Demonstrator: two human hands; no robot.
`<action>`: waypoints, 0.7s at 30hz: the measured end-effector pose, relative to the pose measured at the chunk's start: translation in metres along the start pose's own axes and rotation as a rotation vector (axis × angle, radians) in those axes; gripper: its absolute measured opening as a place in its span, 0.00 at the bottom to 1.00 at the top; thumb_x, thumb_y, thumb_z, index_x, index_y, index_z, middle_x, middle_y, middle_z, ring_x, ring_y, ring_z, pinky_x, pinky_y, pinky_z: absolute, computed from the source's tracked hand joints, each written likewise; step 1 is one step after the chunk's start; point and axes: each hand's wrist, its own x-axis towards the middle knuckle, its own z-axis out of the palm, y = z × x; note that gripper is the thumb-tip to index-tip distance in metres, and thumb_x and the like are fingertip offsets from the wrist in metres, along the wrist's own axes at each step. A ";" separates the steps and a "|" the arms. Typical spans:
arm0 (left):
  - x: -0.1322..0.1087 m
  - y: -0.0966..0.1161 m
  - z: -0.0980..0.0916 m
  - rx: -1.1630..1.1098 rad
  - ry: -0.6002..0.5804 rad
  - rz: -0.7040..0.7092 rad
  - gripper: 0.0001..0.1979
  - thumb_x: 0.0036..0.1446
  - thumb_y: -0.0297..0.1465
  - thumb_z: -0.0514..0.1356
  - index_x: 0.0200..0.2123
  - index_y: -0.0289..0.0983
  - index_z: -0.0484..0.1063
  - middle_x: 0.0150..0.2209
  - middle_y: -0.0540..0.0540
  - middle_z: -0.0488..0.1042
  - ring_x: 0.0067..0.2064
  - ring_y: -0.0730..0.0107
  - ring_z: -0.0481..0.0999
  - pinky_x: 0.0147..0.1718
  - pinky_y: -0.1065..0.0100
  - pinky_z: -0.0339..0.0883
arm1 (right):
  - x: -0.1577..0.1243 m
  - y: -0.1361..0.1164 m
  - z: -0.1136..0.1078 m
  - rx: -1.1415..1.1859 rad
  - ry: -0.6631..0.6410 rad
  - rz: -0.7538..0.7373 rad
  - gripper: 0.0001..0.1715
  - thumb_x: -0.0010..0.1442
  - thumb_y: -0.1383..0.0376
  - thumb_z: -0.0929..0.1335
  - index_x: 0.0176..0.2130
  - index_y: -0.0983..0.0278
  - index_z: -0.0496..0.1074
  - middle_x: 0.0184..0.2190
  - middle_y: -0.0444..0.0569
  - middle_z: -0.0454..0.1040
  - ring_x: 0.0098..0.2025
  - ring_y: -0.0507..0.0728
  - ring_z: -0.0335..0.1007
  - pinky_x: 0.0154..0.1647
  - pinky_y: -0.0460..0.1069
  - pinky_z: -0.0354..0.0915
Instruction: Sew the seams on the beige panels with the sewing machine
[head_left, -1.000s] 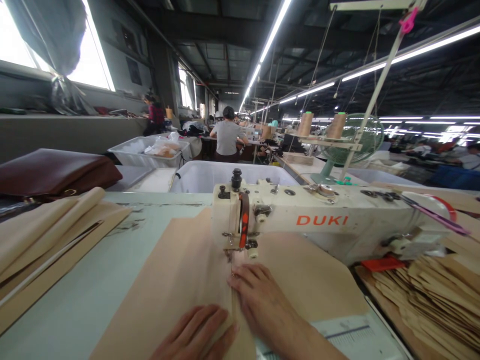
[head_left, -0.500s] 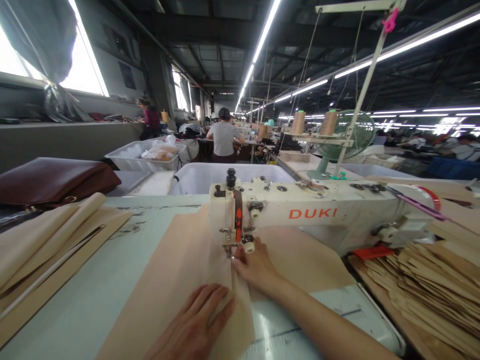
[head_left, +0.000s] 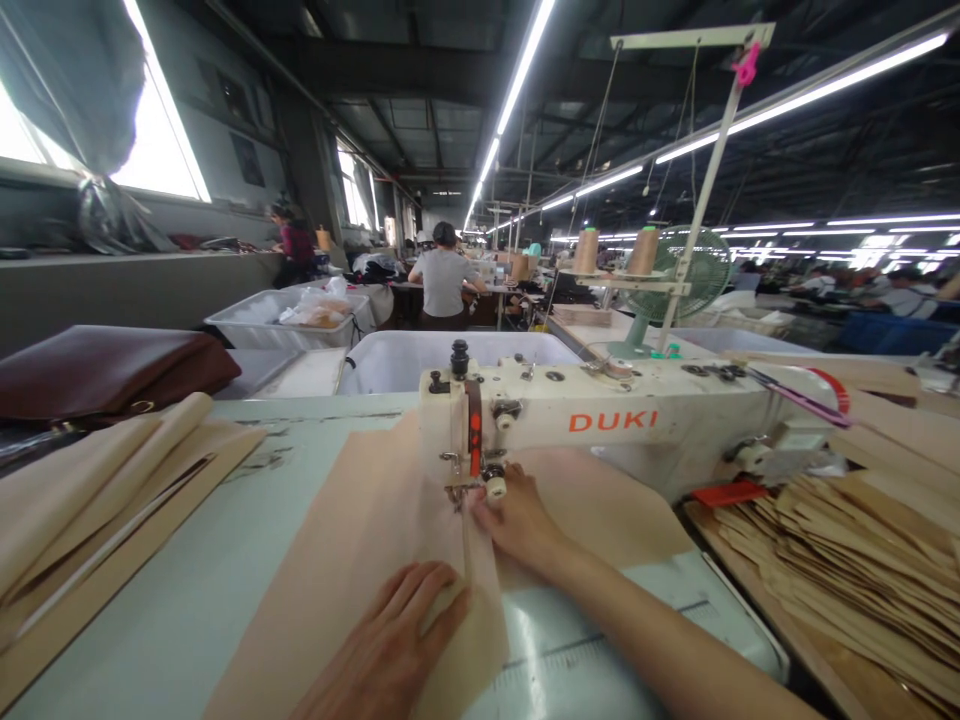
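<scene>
A beige sheet of material [head_left: 322, 560], fabric or leather, lies under the needle end of a white sewing machine [head_left: 615, 420] marked DUKI. A narrow strip or fold runs along it from the presser foot [head_left: 455, 497] toward me. My left hand [head_left: 397, 630] rests flat on the sheet in front of the foot, fingers stretched out and slightly apart. Just right of the foot, my right hand [head_left: 517, 520] lies on the sheet with fingers apart, close to the strip. The machine head hides part of its fingertips.
Folded beige pieces [head_left: 112, 510] and a brown bag [head_left: 112, 370] lie at left. Stacked beige pieces [head_left: 840, 560] sit at right. Behind the machine are a white bin [head_left: 465, 345], thread cones [head_left: 586, 250] and a green fan [head_left: 694, 270]. A person [head_left: 444, 280] sits farther back.
The camera view has shifted slightly, so the machine's right end appears farther left. Both hands keep nearly the same places on the sheet, the right one still beside the presser foot.
</scene>
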 end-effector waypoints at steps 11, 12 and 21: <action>0.022 -0.027 0.004 -0.061 -0.113 -0.044 0.47 0.46 0.60 0.65 0.65 0.45 0.61 0.63 0.38 0.62 0.62 0.40 0.62 0.58 0.44 0.63 | -0.025 0.014 0.004 0.171 0.128 -0.271 0.16 0.57 0.77 0.68 0.39 0.58 0.78 0.39 0.44 0.75 0.46 0.56 0.63 0.55 0.55 0.52; 0.024 -0.030 0.005 -0.064 -0.122 -0.057 0.47 0.46 0.59 0.66 0.66 0.47 0.59 0.64 0.39 0.61 0.63 0.41 0.60 0.59 0.43 0.62 | -0.024 0.014 0.003 0.180 0.131 -0.271 0.17 0.57 0.77 0.67 0.40 0.58 0.78 0.40 0.44 0.75 0.47 0.56 0.63 0.55 0.55 0.52; 0.034 -0.035 -0.003 -0.072 -0.149 -0.077 0.42 0.49 0.49 0.68 0.66 0.48 0.59 0.64 0.42 0.60 0.65 0.43 0.58 0.61 0.44 0.59 | -0.029 0.007 -0.001 0.219 0.128 -0.253 0.19 0.56 0.78 0.67 0.38 0.56 0.79 0.38 0.44 0.75 0.46 0.56 0.63 0.56 0.54 0.52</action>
